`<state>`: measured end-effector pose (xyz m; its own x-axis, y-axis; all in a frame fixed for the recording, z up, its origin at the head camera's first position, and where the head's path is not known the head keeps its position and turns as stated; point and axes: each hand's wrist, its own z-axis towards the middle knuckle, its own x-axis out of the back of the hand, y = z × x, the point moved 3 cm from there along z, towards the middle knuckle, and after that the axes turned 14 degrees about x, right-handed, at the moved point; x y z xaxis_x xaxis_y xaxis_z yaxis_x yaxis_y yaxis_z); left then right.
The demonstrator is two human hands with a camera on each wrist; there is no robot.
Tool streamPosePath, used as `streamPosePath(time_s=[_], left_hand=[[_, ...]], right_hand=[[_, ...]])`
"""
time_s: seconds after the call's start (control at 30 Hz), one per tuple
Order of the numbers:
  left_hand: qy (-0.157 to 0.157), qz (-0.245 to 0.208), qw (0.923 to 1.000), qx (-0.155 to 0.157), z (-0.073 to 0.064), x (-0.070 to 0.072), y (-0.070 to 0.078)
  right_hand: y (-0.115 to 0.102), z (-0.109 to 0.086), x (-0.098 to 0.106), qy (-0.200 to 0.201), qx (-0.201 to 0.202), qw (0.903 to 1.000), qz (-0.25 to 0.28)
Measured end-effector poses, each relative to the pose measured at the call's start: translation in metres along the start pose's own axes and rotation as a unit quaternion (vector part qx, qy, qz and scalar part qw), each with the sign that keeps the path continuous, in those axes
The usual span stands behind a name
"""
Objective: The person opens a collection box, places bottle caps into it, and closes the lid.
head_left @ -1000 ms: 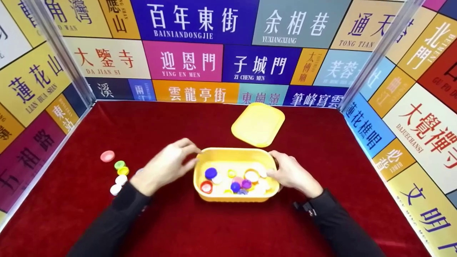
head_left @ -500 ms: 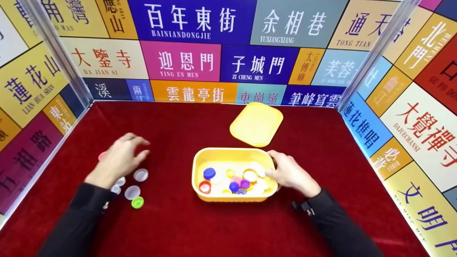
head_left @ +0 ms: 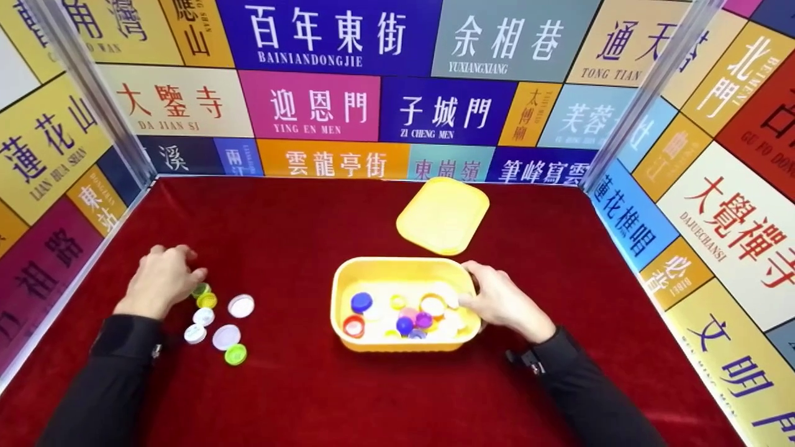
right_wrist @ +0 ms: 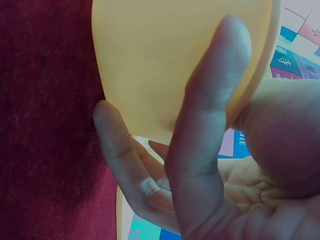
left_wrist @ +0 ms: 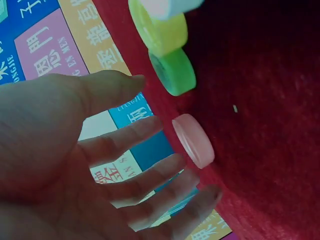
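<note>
My left hand is over the left of the table with its fingers spread loosely. In the left wrist view, nothing is between its fingers, and a pink bottle cap stands just beyond the fingertips. A green cap and a yellow cap are near the thumb. My right hand grips the right end of the yellow plastic container. In the right wrist view its fingers lie against the container wall. Several coloured caps, among them a blue cap and a red cap, lie inside the container.
A yellow lid lies flat behind the container. Right of my left hand are several loose caps, including a white cap, a pale cap and a bright green cap. Printed panels wall in the red cloth-covered table.
My left hand has moved from the container's left rim to the loose caps at the far left. My right hand keeps its hold on the container.
</note>
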<state>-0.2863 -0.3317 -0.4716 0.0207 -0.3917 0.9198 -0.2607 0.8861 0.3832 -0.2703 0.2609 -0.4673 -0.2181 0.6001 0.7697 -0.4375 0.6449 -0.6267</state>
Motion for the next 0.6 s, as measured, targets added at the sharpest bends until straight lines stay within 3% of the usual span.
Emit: streamPosePath(time_s=[0.13,0.37,0.6], left_hand=[[-0.003,0.002,0.9998,-0.018,0.0033,-0.0004,-0.0046],[0.006,-0.001,0.9998,-0.021,0.0047,-0.0001,-0.0099],[0.02,-0.01,0.999,-0.038,0.0062,-0.0005,-0.0089]], right_hand=[[0.0003,-0.0004,-0.0012,0.001,0.0,1.0,0.0],[0.0019,-0.0004,-0.0022,-0.002,0.002,1.0,0.003],[0.0021,0.0007,-0.0003,0.0,0.009,0.9996,-0.028]])
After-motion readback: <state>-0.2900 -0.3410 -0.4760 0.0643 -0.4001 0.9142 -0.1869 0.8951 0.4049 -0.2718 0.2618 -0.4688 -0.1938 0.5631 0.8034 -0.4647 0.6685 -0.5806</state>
